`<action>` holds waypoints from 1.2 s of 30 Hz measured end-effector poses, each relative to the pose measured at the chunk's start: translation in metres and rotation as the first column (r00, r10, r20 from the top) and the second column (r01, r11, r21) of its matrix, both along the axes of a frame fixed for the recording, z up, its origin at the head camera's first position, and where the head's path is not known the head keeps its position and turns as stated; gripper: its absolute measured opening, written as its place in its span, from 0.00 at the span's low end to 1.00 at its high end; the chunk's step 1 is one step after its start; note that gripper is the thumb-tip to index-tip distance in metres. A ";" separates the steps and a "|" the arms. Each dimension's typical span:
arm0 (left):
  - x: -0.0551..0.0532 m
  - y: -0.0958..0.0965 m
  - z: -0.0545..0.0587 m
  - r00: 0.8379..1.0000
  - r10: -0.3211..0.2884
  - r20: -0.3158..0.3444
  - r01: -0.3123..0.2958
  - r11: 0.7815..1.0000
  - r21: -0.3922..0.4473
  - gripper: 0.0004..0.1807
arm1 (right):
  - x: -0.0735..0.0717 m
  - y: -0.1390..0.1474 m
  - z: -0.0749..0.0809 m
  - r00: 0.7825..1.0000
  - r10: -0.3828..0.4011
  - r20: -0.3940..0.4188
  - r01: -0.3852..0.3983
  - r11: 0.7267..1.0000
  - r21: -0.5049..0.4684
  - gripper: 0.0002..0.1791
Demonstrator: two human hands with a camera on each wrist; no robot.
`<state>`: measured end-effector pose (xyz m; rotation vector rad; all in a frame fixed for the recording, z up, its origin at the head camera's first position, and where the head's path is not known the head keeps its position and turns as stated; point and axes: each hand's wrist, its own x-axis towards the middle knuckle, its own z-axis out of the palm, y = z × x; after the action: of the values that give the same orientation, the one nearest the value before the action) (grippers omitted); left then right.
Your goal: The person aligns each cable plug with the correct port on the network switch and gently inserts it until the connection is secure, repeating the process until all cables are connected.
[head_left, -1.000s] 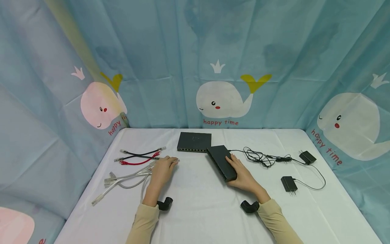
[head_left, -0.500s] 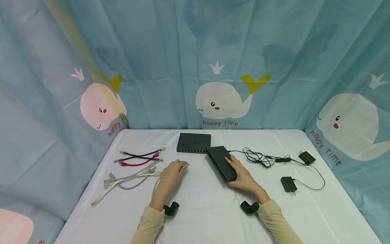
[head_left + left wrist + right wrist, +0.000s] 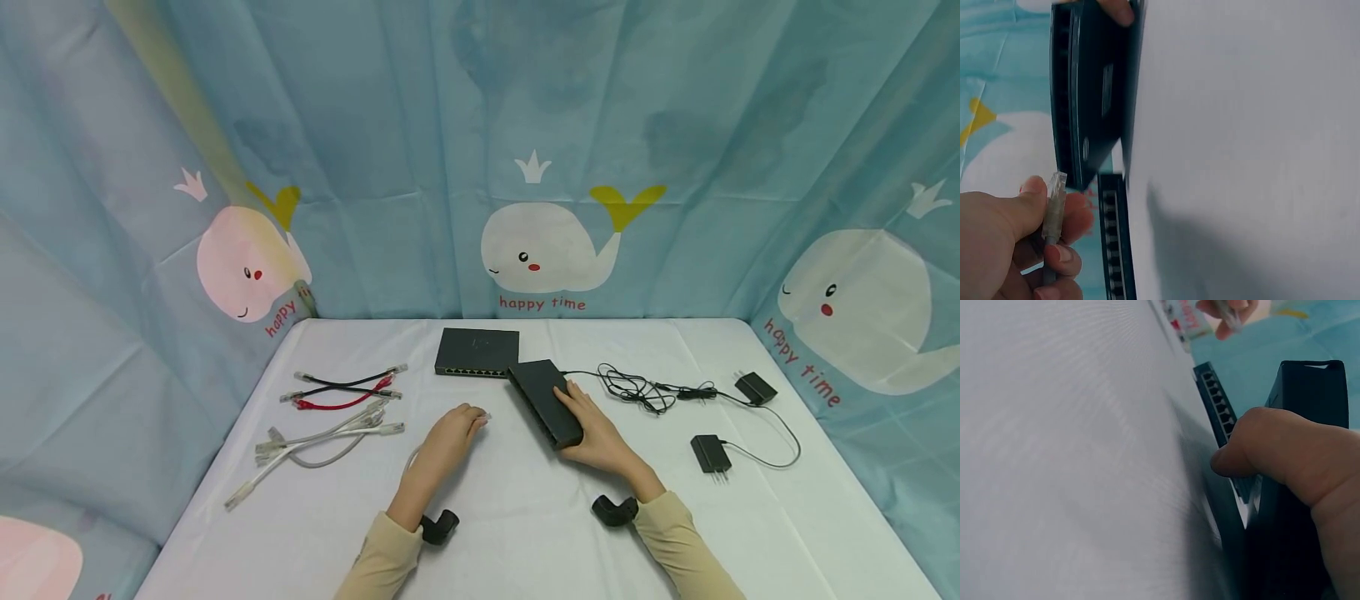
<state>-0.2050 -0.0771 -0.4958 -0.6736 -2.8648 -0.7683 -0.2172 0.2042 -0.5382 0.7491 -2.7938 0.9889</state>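
Grey slim cable (image 3: 1050,240) with clear plastic plug (image 3: 1055,203), pinched close in curled left hand (image 3: 446,442); flat black rectangular box (image 3: 542,398), tilted, gripped in half-curled right hand (image 3: 598,433).

Blue cloth on three sides, white-covered table.
Drapes (image 3: 420,100) creased, greyer at left, with a pale yellow band (image 3: 168,117) slanting down. Prints: white whale (image 3: 551,258) at centre, yellow tail, small crown (image 3: 532,168) above, red "happy time" lettering (image 3: 542,304) below; pinkish whale (image 3: 240,258) left, another (image 3: 862,308) right. Tablecloth (image 3: 517,542) lightly wrinkled. Soft-edged shadows on it.
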 end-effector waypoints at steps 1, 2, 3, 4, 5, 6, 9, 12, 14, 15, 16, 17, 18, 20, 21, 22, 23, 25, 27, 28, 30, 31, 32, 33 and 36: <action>0.001 0.003 0.000 1.000 -0.016 0.007 0.016 1.000 0.007 0.14 | 0.000 0.000 0.000 1.000 0.001 -0.004 -0.001 1.000 0.001 0.55; 0.003 0.005 0.001 0.999 -0.031 0.014 0.030 0.999 0.009 0.14 | 0.000 0.000 0.000 1.000 0.001 -0.005 -0.001 1.000 -0.001 0.55; 0.004 0.007 0.001 0.999 -0.041 0.026 0.041 0.999 0.012 0.14 | 0.000 0.000 0.000 1.000 0.001 -0.008 -0.001 1.000 0.000 0.55; 0.006 0.010 0.001 0.998 -0.051 0.035 0.050 0.999 0.012 0.14 | 0.000 0.000 0.000 1.000 0.001 -0.010 -0.001 1.000 0.002 0.55; 0.007 0.012 0.001 0.997 -0.060 0.044 0.059 0.998 0.015 0.14 | 0.000 0.000 0.000 1.000 0.000 -0.011 0.000 1.000 0.003 0.55; 0.008 0.014 0.001 0.996 -0.068 0.055 0.067 0.998 0.018 0.14 | 0.000 0.000 -0.001 1.000 0.000 -0.012 0.000 1.000 0.006 0.55; 0.011 0.021 0.003 0.991 -0.099 0.090 0.096 0.995 0.039 0.15 | 0.000 0.000 -0.001 1.000 -0.007 -0.015 0.008 1.000 0.012 0.55; 0.015 0.027 0.005 0.982 -0.131 0.133 0.123 0.990 0.070 0.16 | 0.000 0.000 -0.001 1.000 -0.009 -0.027 0.010 1.000 0.008 0.55; 0.017 0.031 0.007 0.976 -0.150 0.159 0.136 0.986 0.097 0.16 | 0.000 0.000 -0.002 0.999 -0.009 -0.036 0.009 1.000 0.005 0.55; 0.018 0.033 0.008 0.973 -0.155 0.169 0.139 0.985 0.107 0.17 | 0.000 -0.001 -0.002 0.999 -0.006 -0.041 0.007 1.000 0.003 0.55; 0.019 0.035 0.008 0.971 -0.163 0.176 0.144 0.983 0.114 0.16 | 0.000 -0.001 -0.002 0.999 -0.005 -0.043 0.005 1.000 0.001 0.55; 0.021 0.037 0.009 0.969 -0.171 0.181 0.150 0.981 0.124 0.16 | -0.001 -0.001 -0.003 0.999 -0.003 -0.046 0.003 1.000 0.001 0.56; 0.021 0.039 0.009 0.966 -0.180 0.187 0.157 0.979 0.133 0.16 | 0.000 -0.001 -0.003 0.999 -0.001 -0.052 0.001 1.000 0.004 0.56; 0.022 0.043 0.010 0.961 -0.199 0.193 0.173 0.974 0.144 0.15 | 0.000 -0.001 -0.003 0.998 -0.002 -0.055 0.003 1.000 0.002 0.56; 0.023 0.045 0.010 0.958 -0.208 0.197 0.180 0.972 0.147 0.15 | 0.000 0.000 -0.003 0.998 -0.005 -0.057 0.005 1.000 0.005 0.56; 0.023 0.047 0.011 0.956 -0.215 0.200 0.187 0.971 0.152 0.15 | 0.000 0.000 -0.003 0.998 -0.005 -0.057 0.006 1.000 0.005 0.56; 0.024 0.048 0.011 0.954 -0.220 0.203 0.190 0.969 0.157 0.15 | 0.000 0.000 -0.003 0.998 -0.007 -0.059 0.008 1.000 0.007 0.56; 0.025 0.051 0.012 0.951 -0.227 0.208 0.195 0.967 0.165 0.14 | 0.000 0.001 -0.002 0.998 -0.009 -0.056 0.009 1.000 0.002 0.56; 0.026 0.053 0.013 0.951 -0.227 0.210 0.193 0.966 0.171 0.14 | 0.000 0.001 -0.002 0.998 -0.009 -0.054 0.010 1.000 0.005 0.56; 0.026 0.054 0.013 0.952 -0.226 0.208 0.192 0.966 0.175 0.14 | 0.000 0.001 -0.002 0.998 -0.009 -0.054 0.009 1.000 0.002 0.56; 0.026 0.056 0.012 0.950 -0.224 0.215 0.187 0.965 0.182 0.13 | -0.001 0.001 -0.002 0.998 -0.007 -0.057 0.007 1.000 0.005 0.55; 0.026 0.057 0.012 0.950 -0.222 0.220 0.183 0.966 0.185 0.13 | -0.001 0.001 -0.003 0.998 -0.007 -0.060 0.008 1.000 0.010 0.55; 0.025 0.058 0.011 0.950 -0.218 0.223 0.179 0.966 0.184 0.13 | -0.001 0.001 -0.003 0.998 -0.007 -0.060 0.008 1.000 0.010 0.55; 0.025 0.059 0.011 0.950 -0.215 0.227 0.174 0.967 0.185 0.13 | -0.001 0.001 -0.003 0.998 -0.007 -0.065 0.008 1.000 0.013 0.55; 0.024 0.062 0.010 0.948 -0.199 0.247 0.153 0.969 0.192 0.13 | -0.001 0.000 -0.005 0.997 -0.005 -0.078 0.007 1.000 0.016 0.55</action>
<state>-0.1806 -0.0146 -0.4856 -0.8734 -2.9494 -1.2003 -0.2177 0.2039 -0.5434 0.7635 -2.7390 0.9171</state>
